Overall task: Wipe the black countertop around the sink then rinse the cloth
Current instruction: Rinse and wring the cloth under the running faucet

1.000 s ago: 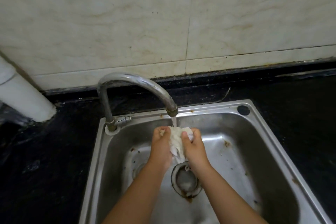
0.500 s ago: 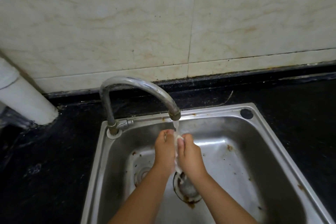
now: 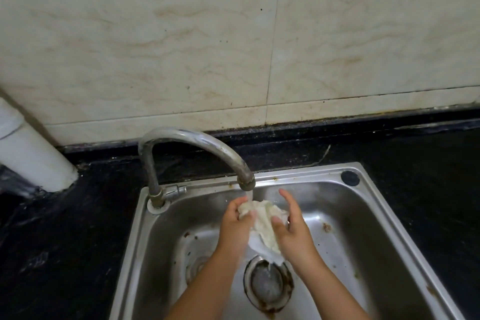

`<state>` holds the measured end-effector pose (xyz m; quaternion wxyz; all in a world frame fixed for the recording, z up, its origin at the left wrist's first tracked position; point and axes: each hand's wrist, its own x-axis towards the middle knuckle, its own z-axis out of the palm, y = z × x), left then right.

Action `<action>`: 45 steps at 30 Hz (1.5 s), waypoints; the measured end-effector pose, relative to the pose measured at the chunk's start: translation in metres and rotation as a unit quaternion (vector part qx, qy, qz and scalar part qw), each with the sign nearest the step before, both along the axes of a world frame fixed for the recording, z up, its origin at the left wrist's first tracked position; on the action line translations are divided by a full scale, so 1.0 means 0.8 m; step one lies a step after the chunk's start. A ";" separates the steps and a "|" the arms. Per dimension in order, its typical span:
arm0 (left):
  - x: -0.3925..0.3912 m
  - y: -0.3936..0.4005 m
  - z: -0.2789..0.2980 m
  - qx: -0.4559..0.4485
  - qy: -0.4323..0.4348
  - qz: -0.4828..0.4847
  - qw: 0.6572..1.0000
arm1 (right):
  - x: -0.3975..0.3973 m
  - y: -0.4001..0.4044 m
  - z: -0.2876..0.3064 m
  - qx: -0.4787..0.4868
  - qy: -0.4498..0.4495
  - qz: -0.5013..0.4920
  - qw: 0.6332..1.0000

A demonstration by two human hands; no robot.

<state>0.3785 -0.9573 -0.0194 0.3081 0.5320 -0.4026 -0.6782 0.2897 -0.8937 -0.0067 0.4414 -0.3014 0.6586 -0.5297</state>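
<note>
While water runs from the tap (image 3: 197,143) onto it, the cloth (image 3: 262,226) hangs bunched between both hands over the drain (image 3: 268,286) in the sink (image 3: 384,218). The left hand (image 3: 235,223) grips its left side with curled fingers; the right hand (image 3: 292,228) pinches it with the thumb, fingers mostly straight. Black countertop (image 3: 65,241) surrounds the sink.

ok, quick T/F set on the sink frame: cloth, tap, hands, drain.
1. Water runs from the faucet onto the cloth. True.
2. The cloth lies on the black countertop. False: it is held over the sink.
3. The left hand grips the cloth. True.
4. The right hand is on the faucet. False: its thumb presses the cloth, fingers extended.
5. The drain is right of both hands. False: it sits below them.
</note>
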 end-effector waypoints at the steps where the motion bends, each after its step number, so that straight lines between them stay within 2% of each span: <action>1: -0.005 0.001 0.001 -0.010 -0.003 0.009 1.000 | 0.002 0.003 0.001 -0.016 0.005 0.006 1.000; 4: -0.016 0.002 0.001 0.011 0.031 0.064 0.997 | 0.003 0.008 0.003 -0.054 0.020 0.006 0.998; 6: -0.018 0.000 -0.002 0.040 0.033 0.089 0.995 | 0.004 0.011 0.004 -0.044 0.008 -0.001 0.999; 10: -0.019 0.002 -0.004 0.041 0.021 0.043 0.998 | 0.008 0.017 -0.005 -0.002 0.010 -0.007 1.000; 15: -0.017 0.003 -0.012 0.069 -0.030 0.080 0.994 | 0.015 0.017 -0.023 0.034 -0.010 -0.074 0.997; 22: -0.003 -0.001 -0.008 0.050 -0.115 0.096 0.987 | 0.010 0.011 -0.025 0.028 -0.116 -0.178 0.977; 24: 0.003 -0.001 -0.004 0.018 -0.131 0.082 0.988 | 0.009 0.005 -0.027 0.029 -0.142 -0.169 0.975; 26: 0.011 0.003 0.002 -0.032 -0.124 0.022 0.992 | 0.008 -0.001 -0.028 0.028 -0.182 -0.149 0.971; 30: 0.025 0.005 0.002 -0.049 -0.051 -0.093 0.993 | 0.008 -0.011 -0.028 0.013 -0.263 -0.138 0.955; 36: 0.021 0.009 0.006 -0.106 -0.086 -0.026 0.990 | 0.011 -0.026 -0.023 0.074 -0.183 -0.205 0.959; 39: 0.014 0.009 0.003 -0.080 -0.090 0.020 0.993 | 0.012 -0.035 -0.019 0.073 -0.190 -0.239 0.950; 42: 0.009 0.002 0.004 -0.034 -0.078 0.063 0.994 | 0.013 -0.036 -0.015 0.069 -0.183 -0.155 0.968; 45: 0.010 -0.005 0.005 -0.017 -0.065 0.045 0.997 | 0.010 -0.030 -0.019 0.064 -0.162 -0.082 0.981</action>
